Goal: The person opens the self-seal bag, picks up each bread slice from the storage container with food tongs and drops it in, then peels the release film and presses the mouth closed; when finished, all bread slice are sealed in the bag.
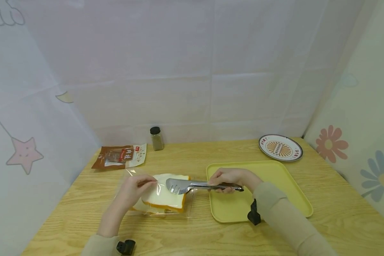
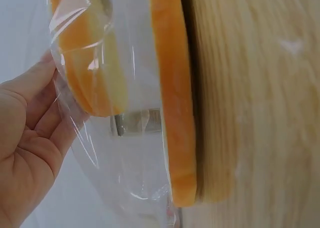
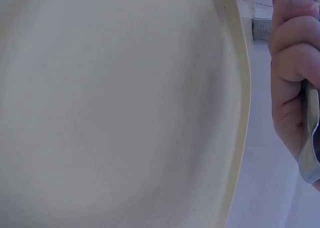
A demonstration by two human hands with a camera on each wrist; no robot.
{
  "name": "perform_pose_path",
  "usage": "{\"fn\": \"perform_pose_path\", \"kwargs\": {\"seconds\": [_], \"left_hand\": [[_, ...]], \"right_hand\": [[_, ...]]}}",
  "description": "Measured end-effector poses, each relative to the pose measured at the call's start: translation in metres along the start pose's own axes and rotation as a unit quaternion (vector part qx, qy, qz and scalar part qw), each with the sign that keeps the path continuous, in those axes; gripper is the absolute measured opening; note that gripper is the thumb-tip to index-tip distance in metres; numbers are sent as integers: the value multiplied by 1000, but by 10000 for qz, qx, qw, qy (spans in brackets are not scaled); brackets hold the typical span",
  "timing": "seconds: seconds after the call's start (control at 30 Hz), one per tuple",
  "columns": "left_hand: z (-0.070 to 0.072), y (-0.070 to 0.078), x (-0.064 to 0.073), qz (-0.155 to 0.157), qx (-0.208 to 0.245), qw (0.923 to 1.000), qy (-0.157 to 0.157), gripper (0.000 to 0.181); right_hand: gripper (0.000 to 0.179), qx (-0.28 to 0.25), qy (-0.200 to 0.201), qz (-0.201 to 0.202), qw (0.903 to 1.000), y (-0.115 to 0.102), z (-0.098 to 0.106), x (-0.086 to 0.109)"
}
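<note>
My left hand (image 1: 131, 192) pinches the edge of a clear plastic bag (image 2: 85, 148) between thumb and fingers. Two white bread slices with orange crusts are at the bag. The upper slice (image 1: 161, 195) is raised and tilted; the lower slice (image 2: 177, 112) lies nearly flat on the table. In my right hand (image 1: 228, 179) are metal tongs (image 1: 196, 185), gripped by the handles. Their slotted head lies over the upper slice's right part, with the other arm mostly hidden beneath. How far that slice is out of the bag I cannot tell.
A yellow tray (image 1: 243, 211) sits under my right forearm. Behind it, an oval patterned plate (image 1: 280, 147) stands near the wall. A brown-and-white food pouch (image 1: 120, 156) and a black-capped spice jar (image 1: 156, 138) are at the back left.
</note>
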State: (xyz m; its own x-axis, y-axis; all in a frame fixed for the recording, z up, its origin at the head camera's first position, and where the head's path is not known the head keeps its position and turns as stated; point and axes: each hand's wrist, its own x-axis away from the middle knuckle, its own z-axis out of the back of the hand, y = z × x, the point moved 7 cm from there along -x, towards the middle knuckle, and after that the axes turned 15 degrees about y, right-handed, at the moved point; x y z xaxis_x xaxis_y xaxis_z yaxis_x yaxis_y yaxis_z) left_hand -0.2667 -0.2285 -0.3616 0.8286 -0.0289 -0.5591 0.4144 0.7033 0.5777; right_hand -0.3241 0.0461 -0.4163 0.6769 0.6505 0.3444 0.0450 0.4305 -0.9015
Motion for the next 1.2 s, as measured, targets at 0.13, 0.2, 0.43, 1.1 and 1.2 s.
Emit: {"fn": "perform_pose_path", "kwargs": {"seconds": [0.13, 0.2, 0.43, 1.1, 1.2], "left_hand": [[0, 3, 0, -90, 116, 9999, 81, 9], [0, 6, 0, -167, 183, 9996, 124, 8], [2, 8, -2, -172, 286, 9993, 190, 8], [6, 5, -2, -94, -120, 9994, 315, 7], [7, 4, -3, -92, -128, 9992, 371, 6]], "right_hand": [[39, 62, 83, -4, 9999, 3, -2, -5], [38, 100, 66, 1, 9999, 3, -4, -8], [39, 203, 130, 85, 9997, -3, -9, -14], [35, 22, 530, -89, 9986, -9, -24, -19], [34, -73, 591, -130, 9981, -9, -23, -19]]}}
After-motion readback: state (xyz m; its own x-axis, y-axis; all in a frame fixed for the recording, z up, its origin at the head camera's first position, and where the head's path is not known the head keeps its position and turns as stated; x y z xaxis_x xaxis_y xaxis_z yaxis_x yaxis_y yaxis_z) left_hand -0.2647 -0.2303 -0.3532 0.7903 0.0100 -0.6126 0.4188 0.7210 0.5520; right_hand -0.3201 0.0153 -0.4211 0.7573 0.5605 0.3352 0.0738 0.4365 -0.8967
